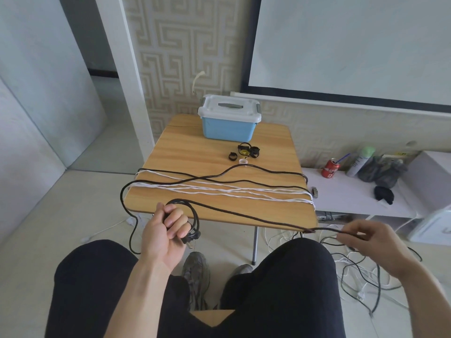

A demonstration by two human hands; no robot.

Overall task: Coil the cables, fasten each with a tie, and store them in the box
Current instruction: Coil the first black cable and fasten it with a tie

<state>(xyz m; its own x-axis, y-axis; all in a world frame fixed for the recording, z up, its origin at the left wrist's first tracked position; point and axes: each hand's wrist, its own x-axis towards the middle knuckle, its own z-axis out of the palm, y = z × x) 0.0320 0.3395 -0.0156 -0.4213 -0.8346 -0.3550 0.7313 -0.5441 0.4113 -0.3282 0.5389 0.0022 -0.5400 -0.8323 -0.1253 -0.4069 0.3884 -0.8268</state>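
Observation:
My left hand [166, 228] grips a small coil of the black cable [244, 217] at the table's near edge, with the plug end hanging below my fingers. From the coil the cable runs taut to the right, where my right hand [366, 240] pinches it. More black cable loops across the wooden table [185, 147]. White cable [219, 190] lies in several strands across the table. Black ties [246, 151] lie beside a small white roll. The blue box [229, 123] with its white lid closed stands at the table's far edge.
A low white bench [346, 191] on the right holds a red can [330, 168], a spray bottle and dark items. Black and white cables trail over the floor [353, 272] at the right. My knees are below the table's near edge.

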